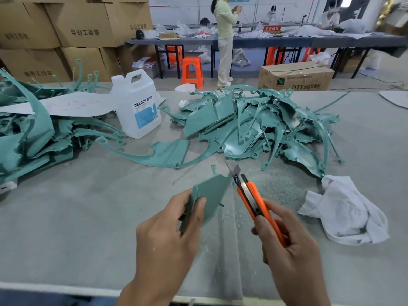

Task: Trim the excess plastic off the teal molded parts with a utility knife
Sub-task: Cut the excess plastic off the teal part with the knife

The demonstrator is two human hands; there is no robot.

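A person's two bare hands work above a grey table, seen from a head-worn camera. The left hand grasps a flat teal molded part, thumb pressed on its near face and fingers curled behind it, so that the part stands tilted up and away from the palm. The right hand, just to the right of it, is curled round the orange handle of a utility knife. The knife points up and left from this hand, and its extended blade lies against the upper right corner of the held part.

Pale plastic shavings are scattered on the table beneath and just beyond the knife. Right of the right hand lies a crumpled white cloth. Beyond both hands sits a heap of teal parts, with one long curved teal piece stretched out in front of it, past the left hand. Far to the left of the left hand is a second stack of teal parts, partly covered by a white sheet. Between the two piles stands a translucent jug with a blue label.
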